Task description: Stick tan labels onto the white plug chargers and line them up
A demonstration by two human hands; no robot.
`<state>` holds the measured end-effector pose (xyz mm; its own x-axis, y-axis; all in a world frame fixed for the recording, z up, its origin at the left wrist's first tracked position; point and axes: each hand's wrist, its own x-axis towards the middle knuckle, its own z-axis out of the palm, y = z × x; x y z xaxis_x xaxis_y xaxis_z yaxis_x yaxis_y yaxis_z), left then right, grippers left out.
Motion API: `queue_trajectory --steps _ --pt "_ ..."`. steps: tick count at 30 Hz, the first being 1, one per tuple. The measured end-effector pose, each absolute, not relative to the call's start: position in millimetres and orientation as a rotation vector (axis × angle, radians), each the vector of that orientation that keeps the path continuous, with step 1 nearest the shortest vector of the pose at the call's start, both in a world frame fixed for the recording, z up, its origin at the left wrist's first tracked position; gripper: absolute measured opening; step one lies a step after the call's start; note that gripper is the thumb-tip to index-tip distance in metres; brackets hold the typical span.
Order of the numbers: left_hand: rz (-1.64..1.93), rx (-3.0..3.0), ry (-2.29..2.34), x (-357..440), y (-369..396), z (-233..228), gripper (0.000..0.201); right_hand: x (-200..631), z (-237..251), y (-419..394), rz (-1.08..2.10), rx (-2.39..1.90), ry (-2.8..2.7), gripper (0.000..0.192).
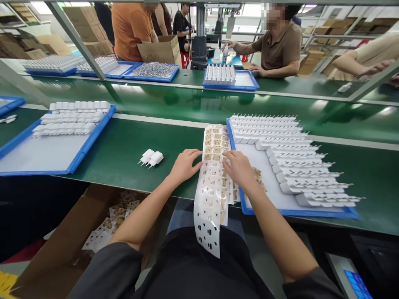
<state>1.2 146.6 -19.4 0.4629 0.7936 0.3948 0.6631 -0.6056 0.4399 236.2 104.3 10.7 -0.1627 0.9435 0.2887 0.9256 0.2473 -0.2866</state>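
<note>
Two hands flat, fingers open, gripping nothing: left hand (184, 165) and right hand (239, 168) press long white paper sticker sheet (215, 174). Two small white plastic plugs (151, 158) lie near left hand on green table (124, 145).

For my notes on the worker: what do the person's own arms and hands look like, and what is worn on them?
Both the left hand and the right hand are bare, with no gloves, rings or watch visible. The forearms are uncovered too. Dark grey sleeves are pushed up to about the elbows on both arms.
</note>
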Motion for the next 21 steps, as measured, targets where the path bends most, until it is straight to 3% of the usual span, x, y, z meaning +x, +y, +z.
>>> queue_trajectory --steps 6,16,21 --pt "0.594 2.518 0.998 41.3 175.0 -21.9 0.061 229.5 2.0 128.2 0.136 -1.871 -2.18 0.027" --pt "0.43 2.452 1.0 41.8 180.9 -29.4 0.065 224.9 -4.7 134.3 0.182 -1.883 -2.023 0.015" --pt "0.403 2.45 1.005 40.3 181.3 -28.8 0.066 238.1 9.1 114.9 0.316 -1.55 -2.056 0.01"
